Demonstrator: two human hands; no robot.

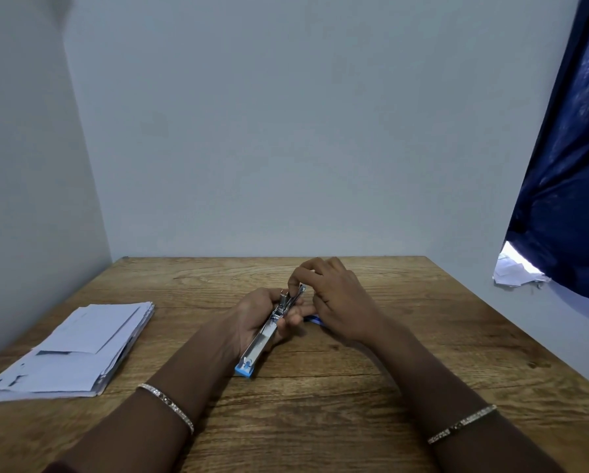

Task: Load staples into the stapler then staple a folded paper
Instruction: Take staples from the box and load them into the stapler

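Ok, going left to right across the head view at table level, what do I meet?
Paper stack → left hand gripping the stapler → right hand at the stapler's far end → dark blue curtain.

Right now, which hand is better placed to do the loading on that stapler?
The right. The left hand is wrapped round the open stapler, steadying it, while the right hand has its fingertips pinching at the far metal end, where the work is.
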